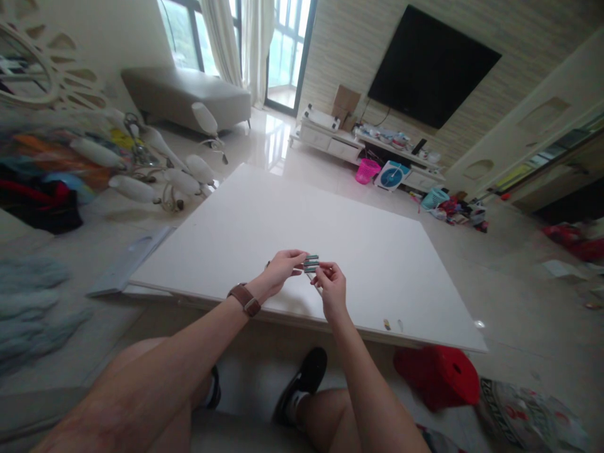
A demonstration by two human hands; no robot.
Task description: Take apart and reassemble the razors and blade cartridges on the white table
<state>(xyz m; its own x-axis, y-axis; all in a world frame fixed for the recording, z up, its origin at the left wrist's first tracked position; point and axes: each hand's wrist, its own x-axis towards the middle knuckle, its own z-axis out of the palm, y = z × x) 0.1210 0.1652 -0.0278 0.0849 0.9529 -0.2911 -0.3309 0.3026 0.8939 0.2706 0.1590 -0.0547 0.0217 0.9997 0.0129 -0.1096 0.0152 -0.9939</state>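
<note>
Both my hands meet above the near half of a large white board (325, 217). Between them is a small piece with several parallel dark-green and silvery bars (311, 263); its exact kind is too small to tell. My left hand (282, 270), with a brown watch strap on the wrist, pinches its left side between thumb and fingers. From the right, my right hand (333, 286) pinches the lower right side. A thin pale strip (317, 286) shows under the right fingers. Near the board's front edge lie a small brownish piece (387, 324) and a small clear piece (400, 324).
A red stool (438, 376) stands by the board's near right corner, beside a printed plastic bag (531, 415). Lamp parts with white shades (182, 181) lie beyond the left edge. At the back are a low TV cabinet (325, 139) and a pink basket (367, 170).
</note>
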